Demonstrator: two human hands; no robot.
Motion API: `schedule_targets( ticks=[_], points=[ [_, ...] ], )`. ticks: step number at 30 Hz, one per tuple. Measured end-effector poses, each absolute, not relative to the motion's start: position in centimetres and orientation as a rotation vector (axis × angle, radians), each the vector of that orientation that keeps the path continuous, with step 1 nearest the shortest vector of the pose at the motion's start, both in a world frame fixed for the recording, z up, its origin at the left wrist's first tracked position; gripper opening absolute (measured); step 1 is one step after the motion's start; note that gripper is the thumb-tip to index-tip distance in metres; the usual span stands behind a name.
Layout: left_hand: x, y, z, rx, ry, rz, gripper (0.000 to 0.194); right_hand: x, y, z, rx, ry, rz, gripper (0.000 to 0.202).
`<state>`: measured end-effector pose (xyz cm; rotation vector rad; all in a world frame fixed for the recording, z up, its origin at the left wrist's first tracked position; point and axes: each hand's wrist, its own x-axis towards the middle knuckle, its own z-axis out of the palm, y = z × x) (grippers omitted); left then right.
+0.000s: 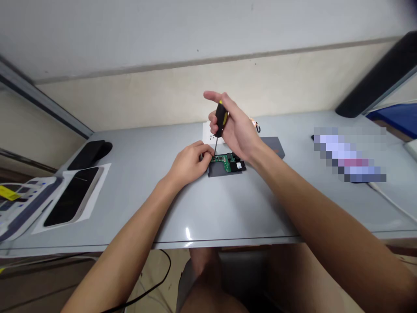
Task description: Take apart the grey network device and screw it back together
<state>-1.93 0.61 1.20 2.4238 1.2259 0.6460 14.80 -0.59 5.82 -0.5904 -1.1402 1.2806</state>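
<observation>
My right hand (236, 128) is wrapped round a screwdriver (221, 118) with a black and yellow handle, its index finger stretched out past the handle's top. The thin shaft points down to the left end of a green circuit board (221, 159). That board lies in a dark grey casing (216, 170), with a black part bearing a white label at its right. At the left end of the casing, my left hand (192, 161) has its fingers curled in against the board's edge. Whether those fingers pinch the casing or a small part is hard to see.
Behind the board lies white paper (208, 130) with several tiny dark screws. A dark grey flat panel (275, 147) sits to the right. Further right is a blurred-out phone-like device (350, 158) with a cable. A black phone (73, 195) and a power strip (29, 204) lie left.
</observation>
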Motion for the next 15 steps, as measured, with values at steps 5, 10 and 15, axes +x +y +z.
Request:
schedule_targets(
  ticks=[5,10,15],
  points=[
    [-1.96,0.68,1.06,2.413,1.196,0.669,0.026,14.77,-0.82,6.02,-0.662,-1.083,1.225,0.047],
    [-2.06,0.83,0.90,2.407,1.185,0.687,0.024,14.23,-0.42,6.01,-0.783,-1.051,1.116,0.061],
    [-2.08,0.73,1.15,2.399,1.177,0.683,0.026,14.55,-0.25,5.94,-0.689,-1.046,1.224,0.048]
  ],
)
